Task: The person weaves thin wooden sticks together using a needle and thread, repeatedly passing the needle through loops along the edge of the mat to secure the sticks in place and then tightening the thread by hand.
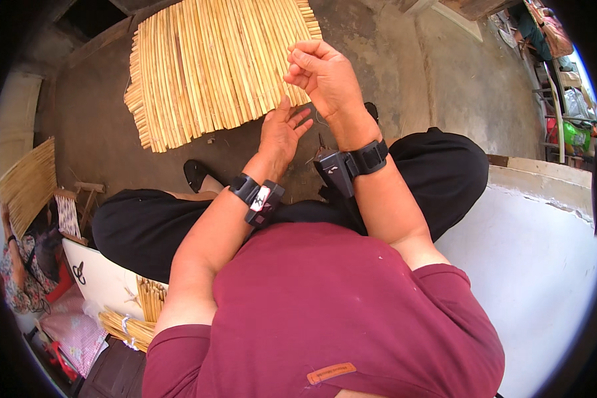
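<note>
A mat of pale yellow reed stalks (225, 60), laid side by side, hangs or lies in front of me. At its lower right edge is my left hand (280, 138), fingers spread and thumb pointing up by the stalk ends; whether it touches them I cannot tell. Just above and to the right, my right hand (330, 81) is raised over the mat's right side. Its thumb and forefinger are pinched together with the other fingers curled. Anything thin between them is too small to make out. Both wrists carry black strapped devices.
Black scissors (79, 272) lie on a white surface at my left, near tied bundles of reed stalks (131, 330). Farther left, another person (23, 265) sits by a second reed mat (28, 186). A loaded shelf (567, 123) stands at the far right, beyond a white ledge (524, 245).
</note>
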Action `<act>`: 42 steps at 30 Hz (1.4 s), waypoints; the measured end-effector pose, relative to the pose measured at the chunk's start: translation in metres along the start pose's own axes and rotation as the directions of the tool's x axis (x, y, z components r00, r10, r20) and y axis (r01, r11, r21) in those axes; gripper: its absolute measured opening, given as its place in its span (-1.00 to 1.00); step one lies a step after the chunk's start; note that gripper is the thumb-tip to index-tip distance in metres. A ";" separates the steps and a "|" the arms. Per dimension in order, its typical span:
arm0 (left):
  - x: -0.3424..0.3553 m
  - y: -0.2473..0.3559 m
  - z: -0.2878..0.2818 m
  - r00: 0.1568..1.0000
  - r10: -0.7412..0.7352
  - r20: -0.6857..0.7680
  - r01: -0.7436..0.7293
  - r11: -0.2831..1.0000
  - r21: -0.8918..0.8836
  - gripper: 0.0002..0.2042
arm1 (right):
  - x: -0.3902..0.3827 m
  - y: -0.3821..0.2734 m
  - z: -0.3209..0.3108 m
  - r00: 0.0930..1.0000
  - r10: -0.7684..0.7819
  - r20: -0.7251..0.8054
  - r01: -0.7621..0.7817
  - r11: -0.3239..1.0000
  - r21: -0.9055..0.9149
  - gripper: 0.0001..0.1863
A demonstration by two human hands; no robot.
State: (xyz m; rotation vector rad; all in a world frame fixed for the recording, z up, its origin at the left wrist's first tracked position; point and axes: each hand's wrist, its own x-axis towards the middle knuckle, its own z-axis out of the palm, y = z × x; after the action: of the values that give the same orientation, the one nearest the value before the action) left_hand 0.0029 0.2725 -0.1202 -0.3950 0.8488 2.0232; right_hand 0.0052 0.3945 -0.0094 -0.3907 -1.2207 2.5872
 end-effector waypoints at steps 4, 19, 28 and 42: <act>-0.001 0.002 -0.004 0.968 0.199 -0.155 -0.208 0.977 -0.039 -0.61 | -0.011 -0.010 0.001 0.998 0.056 0.004 -0.056 0.998 0.017 -0.92; -0.085 0.098 -0.045 0.893 0.392 -0.219 -0.348 0.913 0.213 -0.68 | -0.039 -0.005 0.053 0.939 0.038 0.342 0.003 0.993 -0.120 -0.91; -0.123 0.145 -0.034 0.884 0.411 -0.222 -0.235 0.802 0.549 -0.68 | -0.063 -0.029 0.087 0.871 0.011 0.492 0.084 0.982 -0.170 -0.94; -0.049 0.137 0.011 0.365 0.655 0.661 -0.240 -0.620 0.747 -0.85 | -0.043 -0.058 0.075 0.856 -0.454 0.248 0.420 0.890 0.177 -0.95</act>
State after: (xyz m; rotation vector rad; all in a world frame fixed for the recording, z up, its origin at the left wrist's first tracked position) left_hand -0.0823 0.1984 -0.0273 1.1498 3.1602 1.1084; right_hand 0.0262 0.3625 0.0871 0.2706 -1.0772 2.3408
